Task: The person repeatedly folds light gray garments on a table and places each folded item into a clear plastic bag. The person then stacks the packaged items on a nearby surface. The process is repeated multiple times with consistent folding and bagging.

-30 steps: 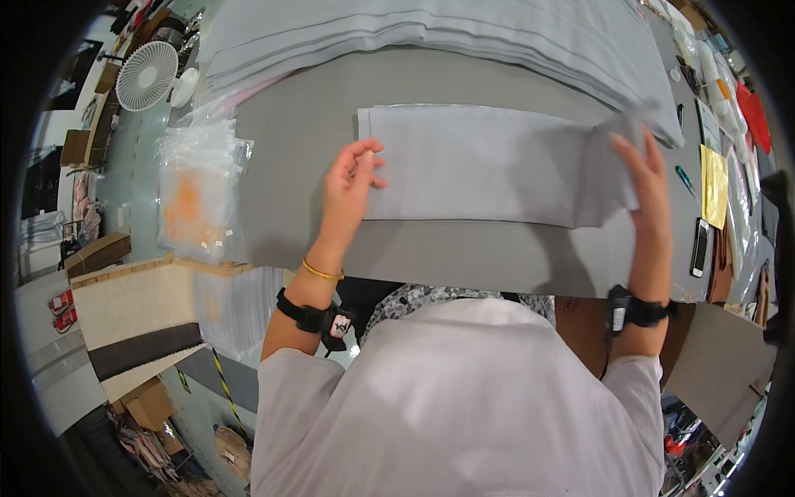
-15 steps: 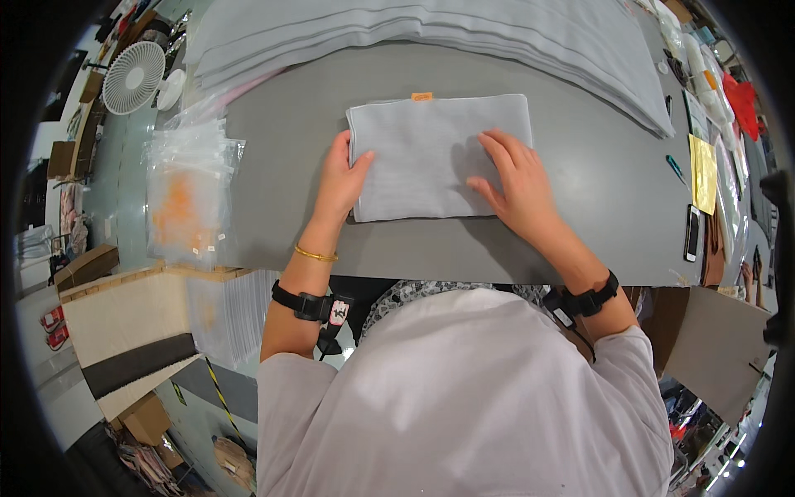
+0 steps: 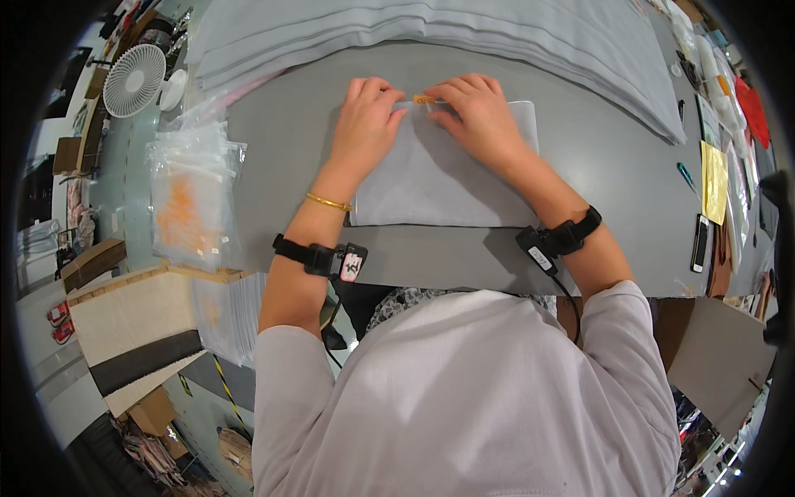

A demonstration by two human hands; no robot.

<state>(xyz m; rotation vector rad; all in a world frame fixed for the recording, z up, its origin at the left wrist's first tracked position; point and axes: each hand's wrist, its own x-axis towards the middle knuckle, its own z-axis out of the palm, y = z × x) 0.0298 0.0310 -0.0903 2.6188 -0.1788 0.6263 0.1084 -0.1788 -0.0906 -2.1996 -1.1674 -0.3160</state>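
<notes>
A folded light grey cloth (image 3: 439, 190) lies flat on the grey table in front of me, with a small orange label (image 3: 424, 99) at the middle of its far edge. My left hand (image 3: 364, 124) rests over the cloth's far left part, its fingers bent and a gap between thumb and forefinger. From the other side my right hand (image 3: 476, 116) reaches to the label, its forefinger against it and its thumb apart, lower on the cloth. Part of the far edge is hidden under both hands.
Behind the cloth spreads a layered stack of grey fabric (image 3: 431, 25). Clear plastic bags (image 3: 190, 199) with orange inside lie at the table's left. To the right are a phone (image 3: 701, 243), a yellow packet (image 3: 714, 182) and a small green-handled tool (image 3: 686, 174). A white fan (image 3: 135, 81) stands far left.
Both hands have moved away from me and inward, from the cloth's left side and right half to its far edge by the label. The cloth has shifted slightly toward me.
</notes>
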